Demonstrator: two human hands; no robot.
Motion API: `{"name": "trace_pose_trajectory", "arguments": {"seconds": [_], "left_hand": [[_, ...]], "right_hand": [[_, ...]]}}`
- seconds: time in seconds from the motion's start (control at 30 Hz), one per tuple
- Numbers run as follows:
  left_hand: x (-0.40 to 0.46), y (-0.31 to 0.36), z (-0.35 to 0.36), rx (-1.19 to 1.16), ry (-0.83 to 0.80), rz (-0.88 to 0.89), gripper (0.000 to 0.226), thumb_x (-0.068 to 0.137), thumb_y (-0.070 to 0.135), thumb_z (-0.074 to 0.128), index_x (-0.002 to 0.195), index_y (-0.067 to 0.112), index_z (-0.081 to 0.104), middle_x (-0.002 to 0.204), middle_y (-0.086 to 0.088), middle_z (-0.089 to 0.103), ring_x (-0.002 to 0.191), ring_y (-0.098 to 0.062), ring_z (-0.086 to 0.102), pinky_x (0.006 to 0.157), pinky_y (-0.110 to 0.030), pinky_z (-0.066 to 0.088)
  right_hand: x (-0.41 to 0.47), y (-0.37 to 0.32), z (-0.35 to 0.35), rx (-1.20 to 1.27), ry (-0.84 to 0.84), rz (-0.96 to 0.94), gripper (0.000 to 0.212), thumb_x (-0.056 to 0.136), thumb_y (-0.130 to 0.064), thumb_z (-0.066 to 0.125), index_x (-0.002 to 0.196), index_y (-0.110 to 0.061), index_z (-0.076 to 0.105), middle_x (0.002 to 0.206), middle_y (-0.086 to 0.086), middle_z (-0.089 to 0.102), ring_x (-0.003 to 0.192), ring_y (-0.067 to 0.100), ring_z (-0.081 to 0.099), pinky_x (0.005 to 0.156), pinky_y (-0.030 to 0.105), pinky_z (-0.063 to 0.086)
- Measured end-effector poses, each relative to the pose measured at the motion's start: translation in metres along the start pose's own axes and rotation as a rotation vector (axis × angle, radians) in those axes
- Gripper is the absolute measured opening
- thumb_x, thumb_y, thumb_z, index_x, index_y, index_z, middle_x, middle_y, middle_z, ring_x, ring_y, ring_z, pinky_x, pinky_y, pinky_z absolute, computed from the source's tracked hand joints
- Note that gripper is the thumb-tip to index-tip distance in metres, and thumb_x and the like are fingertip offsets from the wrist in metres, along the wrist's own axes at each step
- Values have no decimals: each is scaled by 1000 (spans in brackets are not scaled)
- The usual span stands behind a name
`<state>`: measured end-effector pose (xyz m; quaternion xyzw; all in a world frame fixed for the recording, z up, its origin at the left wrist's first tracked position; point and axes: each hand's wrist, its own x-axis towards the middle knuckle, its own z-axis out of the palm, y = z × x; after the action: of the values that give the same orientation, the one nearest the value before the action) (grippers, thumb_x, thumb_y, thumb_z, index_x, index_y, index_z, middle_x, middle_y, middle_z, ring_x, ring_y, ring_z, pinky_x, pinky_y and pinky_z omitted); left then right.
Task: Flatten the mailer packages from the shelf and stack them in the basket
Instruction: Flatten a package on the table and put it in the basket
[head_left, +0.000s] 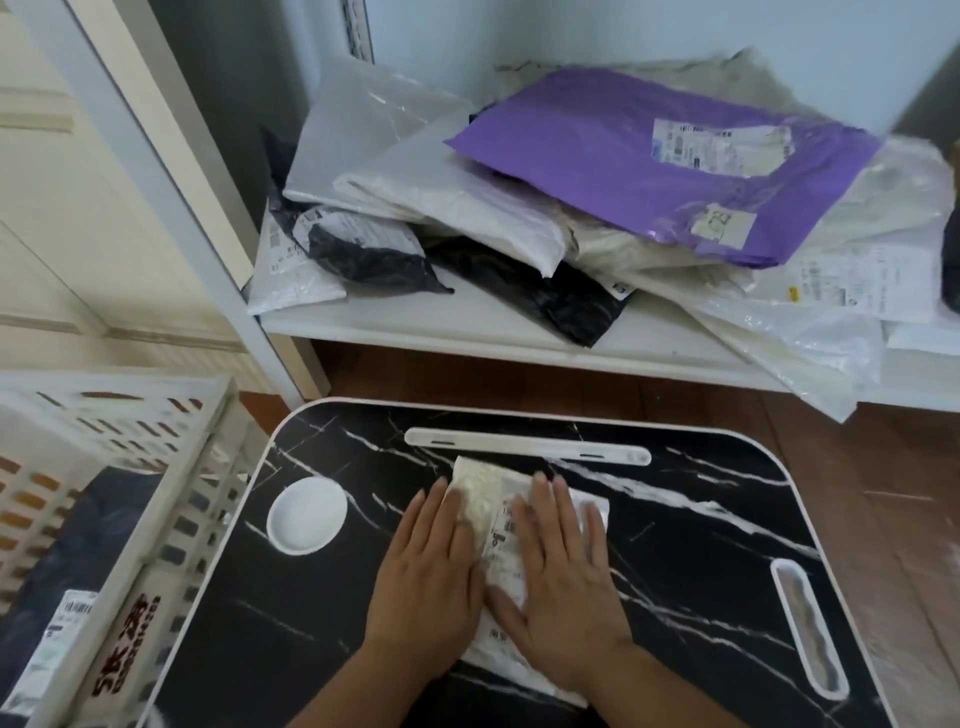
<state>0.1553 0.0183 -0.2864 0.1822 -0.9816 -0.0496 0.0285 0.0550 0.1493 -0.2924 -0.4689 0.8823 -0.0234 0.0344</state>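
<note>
Head view looks down on a black marbled surface (701, 519) where a small white mailer (493, 525) lies flat near its middle. Both hands press on that mailer with straight, spread fingers — the left hand (426, 571) on its left edge, the right hand (561, 566) over its right half, palms down, neither one gripping. A printed label on the mailer shows between the two hands. Left of the mailer, a round white recess (306, 514) sits in the surface; beyond the mailer runs a long white slot (524, 446), and to its right a second slot (808, 631). Farther left of the mailer stands a white slatted basket (171, 467) with a dark package (78, 551) inside. Beyond the mailer, a low white shelf (467, 325) carries a loose pile — a purple mailer (597, 150) on top, grey, cream and black ones under and beside it.
</note>
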Motion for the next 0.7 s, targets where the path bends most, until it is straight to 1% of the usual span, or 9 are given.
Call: {"name": "trace_pose_trajectory", "arguments": {"seconds": [0.07, 0.13, 0.43, 0.47, 0.5, 0.57, 0.6, 0.63, 0.7], "left_hand": [[2, -6, 4, 14, 14, 46, 55, 100, 37, 21, 138, 6, 47, 150, -14, 38, 142, -25, 28, 110, -41, 22], [3, -9, 9, 9, -6, 56, 58, 101, 40, 13, 145, 9, 37, 154, -11, 30, 144, -22, 21, 110, -42, 21], [6, -11, 5, -7, -180, 51, 60, 100, 41, 10, 145, 11, 36, 154, -11, 32, 144, -25, 21, 109, -45, 20], [7, -11, 2, -9, -200, 45, 61, 100, 42, 9, 146, 11, 35, 153, -12, 32, 144, -26, 19, 109, -45, 19], [9, -11, -2, -9, -230, 42, 63, 99, 43, 5, 147, 11, 30, 155, -12, 27, 145, -28, 13, 110, -45, 16], [12, -12, -13, -17, -290, 39, 69, 92, 49, 0, 152, 17, 5, 160, -8, -5, 147, -28, -12, 118, -41, -4], [13, -12, -18, -55, -337, 2, 67, 92, 50, 6, 152, 22, -4, 158, -4, -19, 146, -25, -18, 118, -37, -12], [10, -11, -24, -90, -373, -47, 65, 96, 47, 18, 153, 25, -6, 158, -2, -21, 146, -22, -16, 117, -35, -11], [2, -6, -36, -129, -306, -184, 70, 97, 42, 41, 154, 25, 4, 161, -1, -2, 148, -21, 5, 118, -32, 7]], "right_hand": [[3, 1, 2, 0, -3, -75, 75, 95, -64, 23, 148, -12, 34, 158, 14, 21, 146, 34, 17, 107, 59, 19], [6, 3, 4, 4, -20, -95, 73, 95, -64, 22, 147, -14, 35, 158, 11, 23, 146, 33, 17, 106, 60, 18], [11, 6, -1, 18, -165, -88, 73, 95, -66, 21, 145, -15, 39, 155, 11, 30, 144, 32, 23, 104, 60, 16], [11, 7, -8, 19, -191, -94, 77, 94, -69, 18, 148, -16, 32, 158, 10, 24, 146, 30, 16, 106, 59, 12], [12, 8, -13, 28, -228, -113, 81, 91, -73, 12, 152, -20, 16, 161, 9, 7, 149, 25, -1, 109, 58, 3], [8, 15, -21, 121, -283, -81, 86, 80, -79, 6, 146, -30, -19, 154, 2, -34, 137, 15, -40, 111, 53, -20], [4, 19, -25, 158, -325, -16, 88, 77, -81, 9, 141, -32, -27, 148, 0, -45, 131, 14, -47, 109, 51, -25], [-2, 21, -28, 168, -333, 69, 93, 75, -84, 13, 139, -33, -29, 144, 0, -49, 129, 15, -49, 109, 50, -27], [-19, 24, -32, 193, -303, 284, 104, 71, -88, 21, 143, -28, -26, 150, 4, -42, 136, 21, -41, 113, 48, -20]]}}
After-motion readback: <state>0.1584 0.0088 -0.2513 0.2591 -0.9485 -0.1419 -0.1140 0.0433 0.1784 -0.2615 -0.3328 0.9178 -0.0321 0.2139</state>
